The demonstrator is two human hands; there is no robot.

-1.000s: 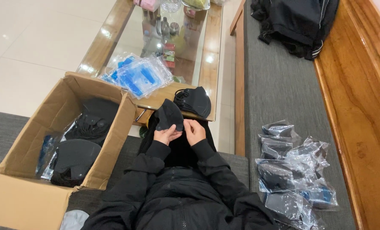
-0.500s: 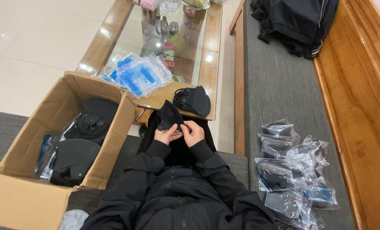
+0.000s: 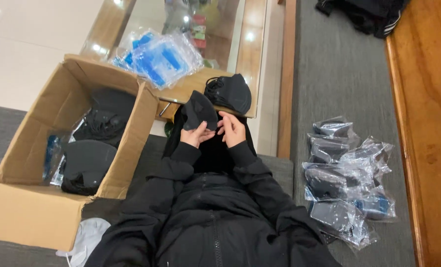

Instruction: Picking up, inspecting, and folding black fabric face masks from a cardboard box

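A folded black face mask [image 3: 199, 110] is held up in front of the person's chest, just over the near edge of the glass-topped wooden table [image 3: 250, 54]. The left hand [image 3: 195, 134] grips its lower edge, thumb and fingers pinched on the fabric; the right hand [image 3: 232, 129] sits just beside it, fingers curled toward the mask's lower corner, though whether they actually pinch it cannot be told. Both arms are in black jacket sleeves [image 3: 171, 168]. Just beyond the held mask, a small stack of black masks [image 3: 230, 92] lies on the table's corner, and further left on the table is a heap of clear bags with blue contents [image 3: 156, 58]. To the person's left stands an open cardboard box [image 3: 37, 207] with more black masks and some bags inside. To the right, on the grey seat cushion [image 3: 339, 64], lies a pile of clear bags holding black masks [image 3: 346, 183], well apart from the hands.
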